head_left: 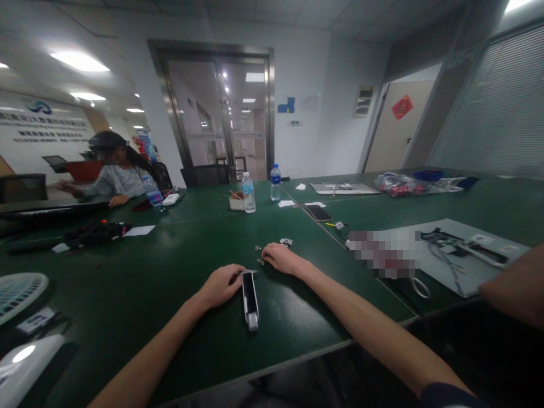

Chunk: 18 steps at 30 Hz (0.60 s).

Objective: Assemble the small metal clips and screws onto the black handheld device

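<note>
The surface (178, 323) is dark green. The slim elongated device (250, 294) has a white casing and black inset; the small metal parts (257, 247) are silvery. The blue-capped bottle (275, 187) wears a blue label, the white-capped bottle (249, 198) a pale blue one. The door decoration (402, 106) is red and the sleeve (446, 395) dark navy.
</note>
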Available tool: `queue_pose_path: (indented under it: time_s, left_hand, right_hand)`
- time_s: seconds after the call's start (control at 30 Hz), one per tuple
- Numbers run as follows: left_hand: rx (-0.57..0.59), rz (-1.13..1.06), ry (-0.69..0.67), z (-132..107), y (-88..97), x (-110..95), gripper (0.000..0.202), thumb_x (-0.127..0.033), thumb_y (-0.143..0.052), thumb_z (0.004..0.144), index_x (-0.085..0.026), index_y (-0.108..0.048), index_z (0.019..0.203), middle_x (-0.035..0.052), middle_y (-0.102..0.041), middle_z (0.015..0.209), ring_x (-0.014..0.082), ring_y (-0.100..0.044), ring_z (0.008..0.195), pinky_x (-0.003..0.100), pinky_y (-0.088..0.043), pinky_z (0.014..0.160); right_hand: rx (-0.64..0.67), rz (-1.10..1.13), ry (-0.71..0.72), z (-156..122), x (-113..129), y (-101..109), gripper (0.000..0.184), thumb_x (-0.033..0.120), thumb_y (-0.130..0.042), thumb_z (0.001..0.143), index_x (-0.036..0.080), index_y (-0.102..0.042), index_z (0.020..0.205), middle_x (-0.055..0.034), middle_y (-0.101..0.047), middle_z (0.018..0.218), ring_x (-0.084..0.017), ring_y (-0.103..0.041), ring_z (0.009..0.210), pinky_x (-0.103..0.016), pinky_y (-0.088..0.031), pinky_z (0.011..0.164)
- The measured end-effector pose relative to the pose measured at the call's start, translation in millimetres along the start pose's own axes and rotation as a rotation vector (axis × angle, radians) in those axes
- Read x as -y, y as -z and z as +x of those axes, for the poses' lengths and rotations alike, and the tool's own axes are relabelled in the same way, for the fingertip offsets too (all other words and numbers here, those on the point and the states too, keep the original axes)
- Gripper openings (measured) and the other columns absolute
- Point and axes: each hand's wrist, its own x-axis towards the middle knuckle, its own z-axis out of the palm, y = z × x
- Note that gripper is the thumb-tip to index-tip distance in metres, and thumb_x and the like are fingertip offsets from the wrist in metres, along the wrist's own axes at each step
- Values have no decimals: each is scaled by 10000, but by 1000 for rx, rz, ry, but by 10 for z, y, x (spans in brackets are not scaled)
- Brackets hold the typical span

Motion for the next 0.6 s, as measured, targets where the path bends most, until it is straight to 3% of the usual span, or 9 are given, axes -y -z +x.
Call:
queue_pose_path:
  time_s: [0.4, 0.6]
  left_hand:
    - [0, 5, -12, -2, 10, -7, 316, -336, -406, 901, -175, -601, 1092, 62, -645, 1036, 192, -593, 932, 319, -461, 831]
    - [-8, 6, -15, 2, 0, 0, 314, -338, -407, 901, -176, -607, 1080, 63, -649, 1035, 191, -594, 929, 314, -465, 825]
  right_hand:
    - [-55, -73, -3, -25, 3, 8, 151, 151, -467, 884, 104, -610, 900, -103, -605, 909, -172, -538, 864, -266, -403, 796]
    - [9, -80, 26, -25, -27, -1, 167, 166, -476, 885, 107, -632, 900, -106, -609, 908, -168, -552, 871, -258, -397, 796]
